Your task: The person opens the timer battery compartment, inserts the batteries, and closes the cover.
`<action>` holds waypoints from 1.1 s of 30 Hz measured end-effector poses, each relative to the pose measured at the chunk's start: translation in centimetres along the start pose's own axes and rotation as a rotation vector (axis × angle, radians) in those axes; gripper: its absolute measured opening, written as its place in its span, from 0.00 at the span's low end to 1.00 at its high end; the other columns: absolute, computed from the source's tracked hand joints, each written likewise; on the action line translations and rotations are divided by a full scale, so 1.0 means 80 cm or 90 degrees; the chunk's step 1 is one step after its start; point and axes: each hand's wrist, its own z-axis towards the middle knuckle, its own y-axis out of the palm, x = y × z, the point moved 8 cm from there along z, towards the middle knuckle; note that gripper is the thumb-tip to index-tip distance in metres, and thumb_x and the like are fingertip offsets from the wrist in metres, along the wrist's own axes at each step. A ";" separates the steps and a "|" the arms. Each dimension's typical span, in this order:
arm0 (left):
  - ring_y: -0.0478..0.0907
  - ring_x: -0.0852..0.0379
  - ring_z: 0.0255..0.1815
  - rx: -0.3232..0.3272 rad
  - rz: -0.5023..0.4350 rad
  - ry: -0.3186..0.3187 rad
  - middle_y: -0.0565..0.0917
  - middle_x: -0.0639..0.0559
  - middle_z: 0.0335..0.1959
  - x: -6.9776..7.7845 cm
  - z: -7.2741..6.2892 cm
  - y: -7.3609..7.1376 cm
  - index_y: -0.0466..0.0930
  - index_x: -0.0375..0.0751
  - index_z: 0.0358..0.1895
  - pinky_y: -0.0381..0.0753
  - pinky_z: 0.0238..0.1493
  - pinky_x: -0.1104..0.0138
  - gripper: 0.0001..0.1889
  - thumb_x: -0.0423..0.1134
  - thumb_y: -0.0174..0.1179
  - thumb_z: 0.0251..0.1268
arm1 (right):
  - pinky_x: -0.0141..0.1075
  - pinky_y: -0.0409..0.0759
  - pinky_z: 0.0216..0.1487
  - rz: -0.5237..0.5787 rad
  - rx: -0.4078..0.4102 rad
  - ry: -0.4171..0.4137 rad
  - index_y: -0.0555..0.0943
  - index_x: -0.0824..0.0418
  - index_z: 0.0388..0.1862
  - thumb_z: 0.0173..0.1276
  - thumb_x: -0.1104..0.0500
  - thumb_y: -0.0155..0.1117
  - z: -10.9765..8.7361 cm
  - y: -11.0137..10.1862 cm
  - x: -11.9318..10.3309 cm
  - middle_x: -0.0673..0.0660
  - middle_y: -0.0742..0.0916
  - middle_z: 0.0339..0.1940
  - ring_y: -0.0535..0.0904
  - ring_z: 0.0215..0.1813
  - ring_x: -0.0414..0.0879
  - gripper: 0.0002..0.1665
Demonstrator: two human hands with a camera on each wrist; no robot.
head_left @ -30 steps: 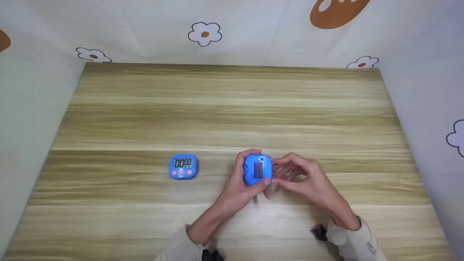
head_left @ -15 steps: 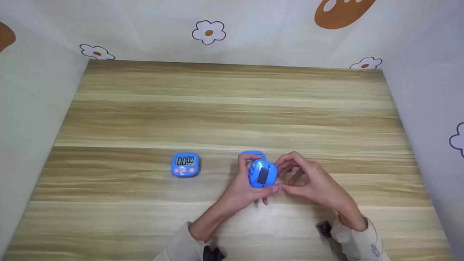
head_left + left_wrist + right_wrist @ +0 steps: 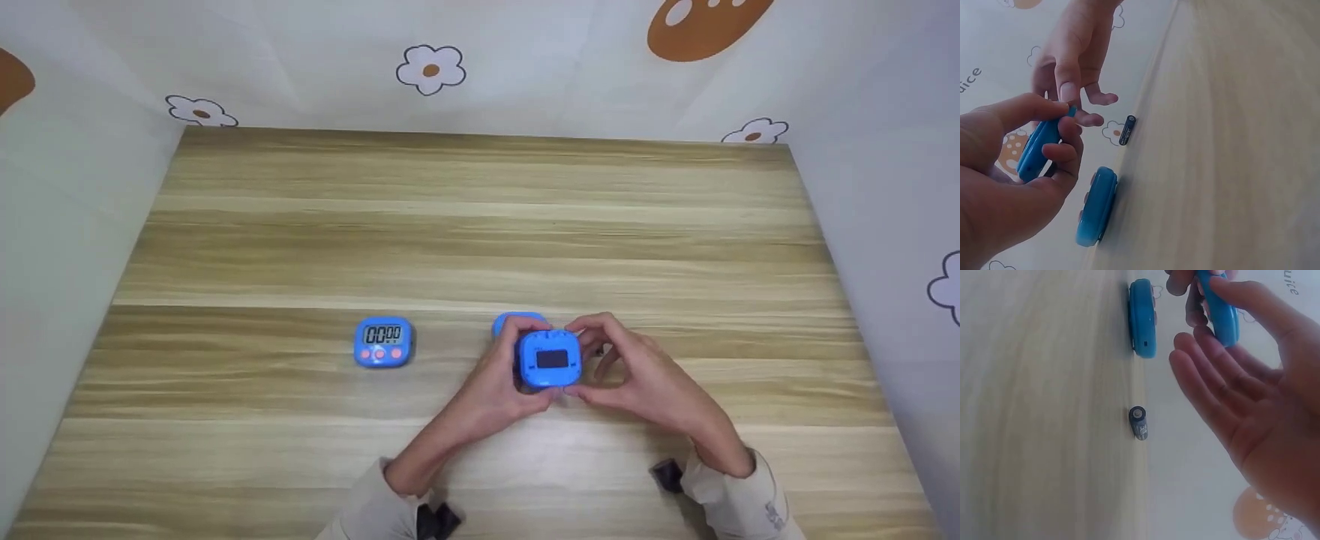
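We mark far edge of counter (image 3: 480, 146) well beyond held timer (image 3: 551, 360); left hand (image 3: 501, 379), right hand (image 3: 639, 367) pinch timer from opposite sides.

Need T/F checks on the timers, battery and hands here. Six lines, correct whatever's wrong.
1. The left hand grips a blue timer. True.
2. The digital timer lying left of both hands reads 12:30. False: it reads 00:00.
3. That digital timer has three pink buttons. True.
4. The battery is in the right hand. False: it lies on the tabletop.
5. The gripped blue timer shows pink buttons to the head camera. False: that face shows a dark rectangle.
6. The tabletop has a wood-grain pattern. True.
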 end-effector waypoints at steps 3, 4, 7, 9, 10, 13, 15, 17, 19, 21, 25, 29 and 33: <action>0.67 0.57 0.63 0.014 0.039 0.025 0.68 0.53 0.61 0.004 0.001 -0.003 0.64 0.46 0.64 0.67 0.66 0.61 0.38 0.30 0.74 0.50 | 0.41 0.81 0.43 0.001 0.007 0.002 0.69 0.49 0.63 0.55 0.50 0.78 0.001 -0.002 -0.001 0.42 0.83 0.46 0.80 0.46 0.42 0.38; 0.67 0.57 0.62 0.026 0.059 0.036 0.68 0.54 0.60 0.005 0.002 -0.005 0.65 0.47 0.64 0.70 0.63 0.62 0.38 0.31 0.75 0.49 | 0.41 0.82 0.42 0.014 0.013 -0.006 0.70 0.51 0.63 0.55 0.52 0.78 0.001 -0.004 -0.004 0.44 0.83 0.45 0.80 0.45 0.43 0.39; 0.70 0.56 0.58 0.066 0.109 0.087 0.69 0.54 0.58 0.014 0.001 -0.011 0.69 0.48 0.63 0.77 0.54 0.62 0.37 0.37 0.77 0.47 | 0.43 0.84 0.40 0.085 0.027 -0.048 0.71 0.59 0.65 0.54 0.63 0.78 0.001 -0.010 -0.021 0.52 0.83 0.47 0.79 0.45 0.48 0.39; 0.71 0.55 0.56 0.088 0.136 0.119 0.69 0.55 0.57 0.019 0.000 -0.014 0.71 0.49 0.62 0.79 0.50 0.62 0.36 0.41 0.78 0.47 | 0.43 0.84 0.39 0.132 0.028 -0.094 0.71 0.66 0.65 0.53 0.70 0.76 0.001 -0.014 -0.038 0.57 0.82 0.47 0.79 0.45 0.50 0.40; 0.72 0.55 0.55 0.093 0.141 0.131 0.69 0.55 0.57 0.021 0.000 -0.014 0.71 0.50 0.63 0.80 0.48 0.62 0.37 0.42 0.78 0.47 | 0.44 0.85 0.39 0.146 0.027 -0.116 0.72 0.68 0.65 0.53 0.73 0.75 0.001 -0.015 -0.046 0.59 0.81 0.47 0.79 0.45 0.50 0.40; 0.74 0.54 0.55 0.071 0.069 0.137 0.71 0.54 0.58 0.020 0.000 -0.010 0.68 0.48 0.65 0.79 0.53 0.61 0.37 0.37 0.76 0.49 | 0.41 0.84 0.41 0.140 0.029 -0.167 0.73 0.70 0.64 0.53 0.76 0.73 0.002 -0.017 -0.066 0.61 0.81 0.47 0.78 0.46 0.50 0.37; 0.74 0.52 0.56 0.038 -0.036 0.115 0.72 0.51 0.59 0.016 0.002 -0.006 0.65 0.46 0.67 0.78 0.55 0.60 0.38 0.30 0.72 0.51 | 0.39 0.81 0.44 0.107 0.049 -0.175 0.75 0.68 0.63 0.52 0.75 0.74 0.003 -0.019 -0.071 0.61 0.81 0.48 0.77 0.47 0.50 0.36; 0.74 0.50 0.58 0.012 -0.150 0.082 0.71 0.48 0.61 0.011 0.003 -0.003 0.61 0.44 0.67 0.78 0.57 0.58 0.39 0.22 0.68 0.51 | 0.35 0.78 0.47 0.071 0.074 -0.160 0.76 0.66 0.62 0.51 0.73 0.76 0.003 -0.022 -0.071 0.61 0.80 0.52 0.76 0.49 0.51 0.37; 0.74 0.48 0.59 0.002 -0.221 0.055 0.69 0.46 0.62 0.007 0.003 -0.002 0.59 0.43 0.67 0.76 0.59 0.57 0.40 0.17 0.65 0.50 | 0.32 0.76 0.51 0.036 0.094 -0.132 0.76 0.64 0.63 0.49 0.71 0.78 0.003 -0.024 -0.067 0.61 0.79 0.55 0.75 0.52 0.52 0.39; 0.73 0.48 0.60 0.000 -0.246 0.045 0.68 0.44 0.63 0.006 0.003 -0.002 0.59 0.42 0.66 0.74 0.61 0.56 0.40 0.15 0.63 0.50 | 0.29 0.74 0.53 0.009 0.104 -0.104 0.76 0.63 0.63 0.48 0.69 0.80 0.003 -0.025 -0.063 0.59 0.78 0.58 0.75 0.55 0.53 0.40; 0.72 0.49 0.62 -0.005 -0.240 0.041 0.68 0.46 0.63 0.006 0.004 -0.002 0.59 0.43 0.66 0.73 0.62 0.57 0.40 0.15 0.63 0.49 | 0.30 0.74 0.55 -0.008 0.115 -0.093 0.77 0.63 0.61 0.46 0.69 0.81 0.003 -0.027 -0.061 0.57 0.80 0.57 0.76 0.55 0.56 0.40; 0.71 0.52 0.63 -0.010 -0.209 0.045 0.70 0.49 0.63 0.008 0.003 -0.004 0.59 0.45 0.65 0.72 0.64 0.59 0.40 0.17 0.65 0.50 | 0.29 0.76 0.52 -0.002 0.126 -0.109 0.77 0.65 0.59 0.43 0.71 0.82 0.003 -0.027 -0.062 0.59 0.81 0.55 0.77 0.51 0.55 0.41; 0.71 0.56 0.62 -0.010 -0.093 0.046 0.72 0.55 0.61 0.014 0.003 -0.016 0.62 0.49 0.65 0.71 0.64 0.60 0.39 0.22 0.68 0.49 | 0.30 0.76 0.52 -0.005 0.128 -0.113 0.78 0.62 0.59 0.44 0.68 0.83 0.007 -0.022 -0.053 0.56 0.81 0.55 0.77 0.51 0.53 0.40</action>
